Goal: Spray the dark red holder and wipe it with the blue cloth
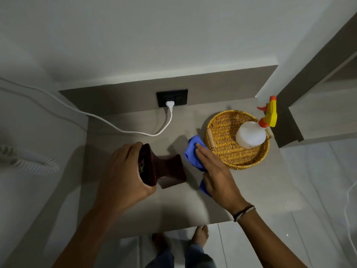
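A grey shelf [173,206] juts from the wall and carries everything in play. On its right part sits a round wicker basket [222,132] with small wooden handles; a white spray bottle [251,134] lies in it, its yellow and orange head [270,113] reaching over the far rim.

The left hand [123,175] grips the dark red holder [164,171] at the middle of the shelf, left of the basket. The fingers wrap over the wide mouth end, thumb at the near side, and the holder is tipped onto its side so that the mouth faces left and the narrow waist and flared base point right towards the other hand. I cannot tell whether the base touches the shelf.

The right hand [216,175] lies on the blue cloth [194,151], fingers stretched out nearly flat and close together, palm down. The cloth is bunched between the holder and the basket, just beside both, and a fold shows under the heel of the hand. A dark band circles the right wrist.

On the back panel a black socket [172,97] holds a white plug [170,104], whose cable [116,126] loops across the shelf and runs off left.
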The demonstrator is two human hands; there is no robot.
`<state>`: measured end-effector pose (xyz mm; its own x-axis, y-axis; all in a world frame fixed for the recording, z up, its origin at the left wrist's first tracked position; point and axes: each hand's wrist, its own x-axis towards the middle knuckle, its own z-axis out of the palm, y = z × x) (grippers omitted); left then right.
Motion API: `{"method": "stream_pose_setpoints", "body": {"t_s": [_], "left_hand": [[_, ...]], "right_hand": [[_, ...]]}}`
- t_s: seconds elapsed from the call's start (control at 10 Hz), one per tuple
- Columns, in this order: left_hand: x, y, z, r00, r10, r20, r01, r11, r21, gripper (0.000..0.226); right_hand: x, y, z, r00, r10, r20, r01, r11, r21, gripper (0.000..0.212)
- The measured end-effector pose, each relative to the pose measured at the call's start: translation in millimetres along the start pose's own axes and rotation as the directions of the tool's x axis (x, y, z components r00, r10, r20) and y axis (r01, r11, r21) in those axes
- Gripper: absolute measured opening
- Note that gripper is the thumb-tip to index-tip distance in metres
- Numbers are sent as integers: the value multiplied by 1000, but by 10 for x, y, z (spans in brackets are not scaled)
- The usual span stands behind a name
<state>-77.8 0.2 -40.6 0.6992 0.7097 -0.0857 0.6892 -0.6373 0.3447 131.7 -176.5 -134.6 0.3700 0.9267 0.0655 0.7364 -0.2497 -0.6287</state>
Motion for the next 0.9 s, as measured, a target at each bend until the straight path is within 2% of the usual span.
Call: {"method": "stream_pose_setpoints", "body": {"t_s": [0.1, 0.2, 0.3, 0.5, 0.6, 0.7, 0.8, 0.9], "left_hand": [[116, 45, -29, 999, 5, 32, -8, 994, 106, 112], [223, 118, -3, 998, 28, 62, -39, 980, 195, 129], [301, 189, 49, 995, 48, 87, -64, 980, 189, 136], [332, 186, 201, 998, 65, 24, -67, 994, 81, 132], [314, 173, 261, 994, 108, -18, -107, 992, 60, 133], [264, 184, 277, 993, 114, -22, -112, 991, 68, 124], [292, 189, 277, 988, 150, -45, -146, 985, 87, 103], [234, 203, 295, 993, 114, -29, -111, 990, 82, 100]], "right_hand": [[30, 106, -238, 990, 20, -140, -32, 996, -82, 71], [242, 280, -366, 983, 86, -164, -108, 986, -131, 85], [542, 508, -375, 985, 155, -72, -168, 962, -217, 95], [823, 988, -174, 951, 272, 149, -200, 904, -377, 83], [819, 1168, -58, 933, 277, 229, -169, 901, -400, 81], [794, 1172, -52, 919, 265, 291, -118, 891, -439, 80], [820, 1133, -196, 919, 267, 290, -152, 919, -364, 70], [820, 836, -324, 974, 197, 116, -167, 960, -226, 51]]}}
